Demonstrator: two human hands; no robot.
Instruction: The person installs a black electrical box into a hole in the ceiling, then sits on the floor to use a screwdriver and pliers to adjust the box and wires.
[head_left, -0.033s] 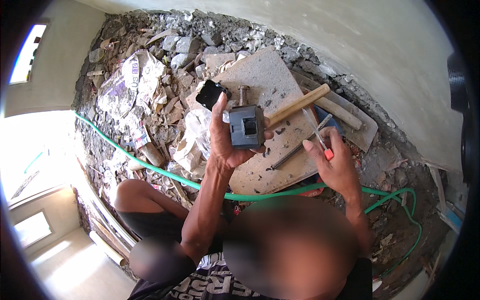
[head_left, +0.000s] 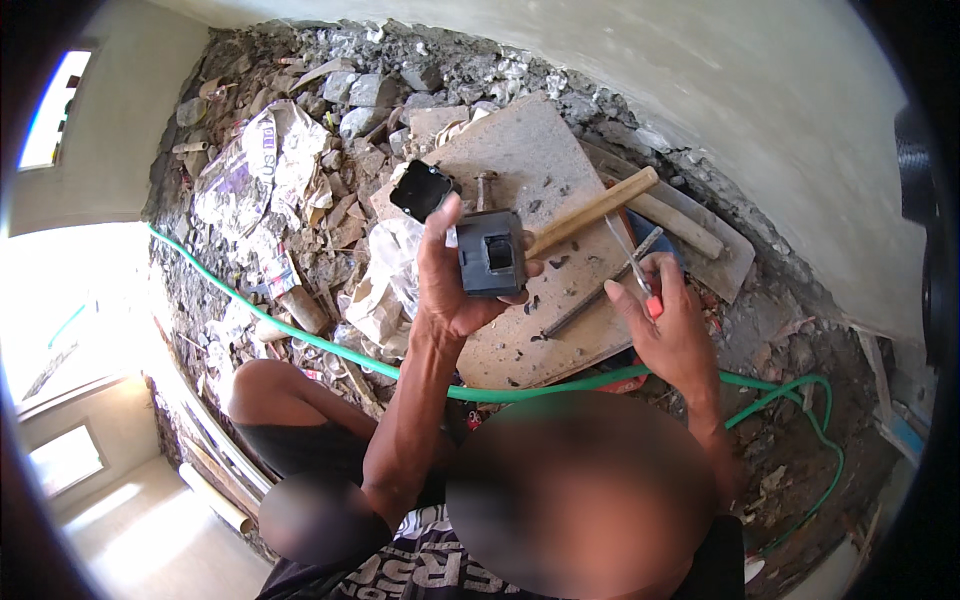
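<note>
My left hand (head_left: 452, 290) grips a black plastic electrical box (head_left: 490, 262), thumb along its left side and fingertips round its right. A square opening shows in the face turned up. Just past my thumb is a second black box (head_left: 421, 189), its hollow side showing. Closed round a red handle, my right hand (head_left: 672, 325) holds a thin-bladed knife (head_left: 632, 264), its blade pointing up and left, apart from the box. Below both hands lies a worn board (head_left: 525, 140) with small dark scraps. A dark rod (head_left: 590, 302) rests on it between my hands.
A wooden handle (head_left: 600, 208) lies on the board, one end hidden behind the box; a rusty metal piece (head_left: 486, 188) is nearby. A green hose (head_left: 340, 352) crosses in front of me. Rubble (head_left: 375, 92) and a torn sack (head_left: 265, 165) spread along the wall.
Both hands stay nearly where they were. The electrical box has shifted very slightly left, and the knife in my right hand has turned a little.
</note>
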